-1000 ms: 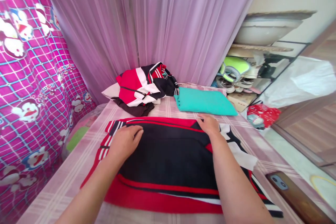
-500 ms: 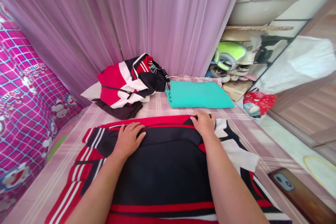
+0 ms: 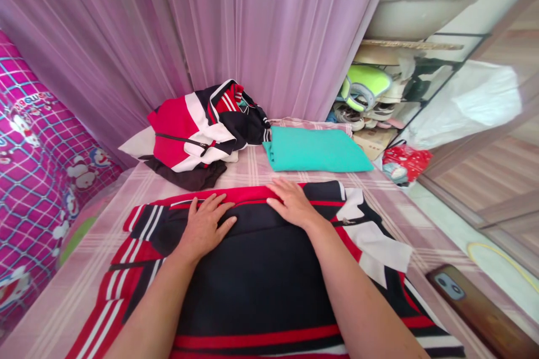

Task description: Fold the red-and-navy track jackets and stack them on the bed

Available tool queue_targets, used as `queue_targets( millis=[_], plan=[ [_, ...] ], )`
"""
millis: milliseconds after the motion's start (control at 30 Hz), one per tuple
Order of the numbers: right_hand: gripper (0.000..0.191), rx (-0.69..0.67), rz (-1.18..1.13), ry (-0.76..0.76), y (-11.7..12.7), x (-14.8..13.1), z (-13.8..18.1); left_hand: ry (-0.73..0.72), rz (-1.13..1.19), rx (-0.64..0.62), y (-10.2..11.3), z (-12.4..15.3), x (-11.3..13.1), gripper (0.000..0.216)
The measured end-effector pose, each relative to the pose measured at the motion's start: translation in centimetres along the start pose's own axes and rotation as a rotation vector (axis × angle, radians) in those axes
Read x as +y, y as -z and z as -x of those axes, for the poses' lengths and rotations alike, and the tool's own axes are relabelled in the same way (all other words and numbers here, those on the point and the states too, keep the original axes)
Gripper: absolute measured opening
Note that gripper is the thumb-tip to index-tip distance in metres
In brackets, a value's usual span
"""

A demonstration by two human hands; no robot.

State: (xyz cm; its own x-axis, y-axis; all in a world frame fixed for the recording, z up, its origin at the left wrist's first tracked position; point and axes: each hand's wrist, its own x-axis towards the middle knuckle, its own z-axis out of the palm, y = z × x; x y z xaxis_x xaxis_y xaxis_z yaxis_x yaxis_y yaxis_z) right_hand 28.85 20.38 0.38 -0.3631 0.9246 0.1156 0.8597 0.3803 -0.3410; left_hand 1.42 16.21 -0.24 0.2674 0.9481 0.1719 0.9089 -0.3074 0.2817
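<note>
A navy, red and white jacket (image 3: pixel 261 269) lies spread over the bed in front of me, one side folded inward along its far edge. My left hand (image 3: pixel 207 225) rests flat on the navy cloth near the striped cuff, fingers apart. On the folded far edge lies my right hand (image 3: pixel 290 202), palm down with its fingers stretched out. A white collar (image 3: pixel 379 247) shows at the jacket's right end. Both forearms cover parts of the near cloth.
Behind the jacket sit a heap of similar clothes (image 3: pixel 189 129) and a folded turquoise cloth (image 3: pixel 318 150). A phone (image 3: pixel 480 308) lies at the right edge of the checked bed sheet (image 3: pixel 101 230). Beyond stand a purple curtain (image 3: pixel 236 28) and a rack with shoes (image 3: pixel 349 116).
My right hand has slid left along the folded edge, away from the collar end, uncovering the navy and white part there. My left hand stays nearly in place. The view has shifted slightly.
</note>
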Motion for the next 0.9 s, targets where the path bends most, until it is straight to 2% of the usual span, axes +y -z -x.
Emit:
queue_targets(
  millis=[100, 200, 300, 367, 467, 533, 700, 800, 900],
  plan=[
    [0.056, -0.228, 0.007, -0.024, -0.1, -2.0, 0.1, -0.024, 0.005, -0.004, 0.4, 0.0, 0.3, 0.037],
    [0.056, -0.295, -0.021, -0.023, 0.6, -2.0, 0.1, -0.047, 0.008, 0.001, 0.7, 0.1, 0.5, 0.037],
    [0.056, -0.315, 0.01, -0.038, 1.4, -0.6, 0.2, -0.031, -0.011, 0.011, 1.0, 0.1, 0.6, 0.039],
    [0.057, -0.3, 0.088, -0.146, 1.6, 0.8, 0.4, 0.016, -0.06, 0.024, 1.2, 0.1, 0.6, 0.041],
    [0.06, -0.217, 0.239, -0.401, 1.5, 3.2, 0.9, 0.131, -0.164, 0.045, 1.3, 0.0, 0.5, 0.044],
    [0.061, -0.167, 0.302, -0.502, 1.3, 4.4, 1.2, 0.194, -0.211, 0.036, 1.2, 0.0, 0.4, 0.046],
    [0.06, -0.124, 0.33, -0.516, 1.0, 5.0, 1.5, 0.252, -0.229, -0.069, 1.0, 0.0, 0.2, 0.053],
    [0.059, -0.086, 0.306, -0.494, 1.4, 4.2, 1.3, 0.25, -0.219, -0.095, 1.1, 0.0, 0.2, 0.054],
    [0.059, -0.022, 0.264, -0.397, 1.9, 2.5, 0.7, 0.246, -0.22, -0.069, 1.3, 0.0, 0.2, 0.051]
  ],
)
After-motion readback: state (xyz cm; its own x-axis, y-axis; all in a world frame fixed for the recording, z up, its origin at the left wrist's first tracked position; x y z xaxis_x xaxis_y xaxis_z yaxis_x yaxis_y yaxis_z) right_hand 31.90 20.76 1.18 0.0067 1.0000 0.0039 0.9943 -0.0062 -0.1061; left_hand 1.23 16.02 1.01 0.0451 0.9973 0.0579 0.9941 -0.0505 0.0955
